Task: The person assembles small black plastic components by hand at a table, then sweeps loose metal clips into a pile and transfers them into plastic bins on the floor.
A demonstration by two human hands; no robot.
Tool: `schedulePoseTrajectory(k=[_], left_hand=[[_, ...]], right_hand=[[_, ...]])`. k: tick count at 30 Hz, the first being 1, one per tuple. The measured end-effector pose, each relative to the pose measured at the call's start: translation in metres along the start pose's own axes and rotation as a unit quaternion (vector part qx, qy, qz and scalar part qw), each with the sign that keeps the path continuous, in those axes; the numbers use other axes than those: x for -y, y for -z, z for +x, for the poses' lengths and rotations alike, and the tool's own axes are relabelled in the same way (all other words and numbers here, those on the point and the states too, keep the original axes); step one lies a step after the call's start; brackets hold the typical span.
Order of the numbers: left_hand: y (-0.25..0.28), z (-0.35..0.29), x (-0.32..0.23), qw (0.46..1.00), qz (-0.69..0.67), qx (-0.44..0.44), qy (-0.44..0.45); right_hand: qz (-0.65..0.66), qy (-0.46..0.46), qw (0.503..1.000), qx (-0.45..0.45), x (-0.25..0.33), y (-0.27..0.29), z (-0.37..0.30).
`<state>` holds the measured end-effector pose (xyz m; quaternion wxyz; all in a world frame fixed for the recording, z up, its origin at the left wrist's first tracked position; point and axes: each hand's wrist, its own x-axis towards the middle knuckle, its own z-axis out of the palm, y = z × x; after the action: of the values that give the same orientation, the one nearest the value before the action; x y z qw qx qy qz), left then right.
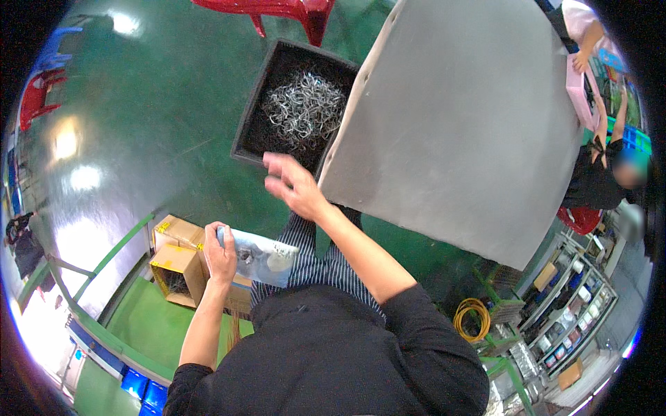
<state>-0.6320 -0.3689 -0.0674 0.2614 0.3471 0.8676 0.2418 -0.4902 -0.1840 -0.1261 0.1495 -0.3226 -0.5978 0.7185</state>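
My left hand (220,255) grips the left end of a pale blue, flat rectangular piece (269,259) above my lap. Its surface has darker and whitish patches; I cannot make out whether it is a bag, a tray or a sheet. My right hand (297,187) is at the near edge of a black bin (252,104), slightly blurred, with its fingers stretched out and nothing visible in them. Inside the bin lies a heap of shiny bent metal pieces (305,104), like small wire hooks.
A grey-covered table (458,132) stands right of the bin. Cardboard boxes (175,269) sit beside my left arm. Red plastic chair (277,7) at the far side. Two people work at the far right, around a pink box (580,90). A yellow coil (472,319) lies by shelving (572,305).
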Motion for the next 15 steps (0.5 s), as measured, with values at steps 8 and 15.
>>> schedulePoseTrajectory(k=[8, 15], left_hand=[[-0.020, -0.011, -0.034, 0.994, -0.049, -0.092, 0.044], [-0.041, 0.017, -0.062, 0.975, -0.132, -0.013, -0.177]], right_hand=[[0.135, -0.138, 0.981, 0.005, 0.049, -0.017, -0.100], [0.020, -0.152, 0.952, -0.265, 0.028, 0.066, -0.156]])
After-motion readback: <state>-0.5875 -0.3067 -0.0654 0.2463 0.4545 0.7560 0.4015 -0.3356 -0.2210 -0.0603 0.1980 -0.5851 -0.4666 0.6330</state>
